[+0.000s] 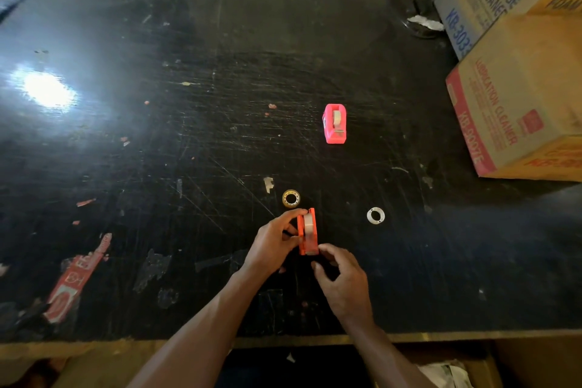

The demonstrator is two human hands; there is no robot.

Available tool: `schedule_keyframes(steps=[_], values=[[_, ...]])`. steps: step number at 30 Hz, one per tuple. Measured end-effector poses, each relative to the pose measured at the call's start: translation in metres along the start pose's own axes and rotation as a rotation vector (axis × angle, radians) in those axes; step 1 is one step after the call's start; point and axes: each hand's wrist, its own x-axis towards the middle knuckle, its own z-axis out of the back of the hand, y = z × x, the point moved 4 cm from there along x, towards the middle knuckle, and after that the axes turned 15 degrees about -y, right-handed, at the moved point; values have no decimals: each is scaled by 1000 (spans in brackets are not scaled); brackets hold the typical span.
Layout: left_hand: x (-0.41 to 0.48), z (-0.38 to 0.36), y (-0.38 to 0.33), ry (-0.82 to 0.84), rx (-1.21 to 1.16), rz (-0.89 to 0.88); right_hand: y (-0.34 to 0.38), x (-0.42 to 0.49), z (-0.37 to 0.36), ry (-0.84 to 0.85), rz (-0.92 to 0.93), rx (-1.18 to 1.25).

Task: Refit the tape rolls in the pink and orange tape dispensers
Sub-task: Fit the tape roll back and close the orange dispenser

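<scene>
From the head camera, I saw the pink dispenser (335,124) standing well apart up the table (189,135), a roll already seated in it, so I judged that half done. My left hand (273,244) gripped the orange dispenser (307,231) by its side, a clear roll (309,224) sitting in its cradle. My right hand (341,280) hovered at its near end, fingers curled, holding nothing I could make out. A yellowish roll (291,198) and a white core (375,215) lay loose nearby. I reckoned only seating and threading remained.
</scene>
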Motion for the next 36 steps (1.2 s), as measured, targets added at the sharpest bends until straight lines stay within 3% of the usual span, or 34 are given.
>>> schedule_keyframes(steps=[6,10,15,19,25,36], values=[[-1,0,-1,-10,-6,21,12,3,-24,13,-260,-27],[0,10,0,-37,23,3,14,4,-33,-35,-317,-26],[12,32,12,-314,-7,-3,15,8,-36,-81,-323,-100],[34,43,13,-508,164,-54,21,16,-35,-131,-326,-108],[63,30,33,-416,592,-169,36,59,-29,-256,-282,-94],[69,24,40,-380,689,-167,75,204,-71,-308,-181,-86]])
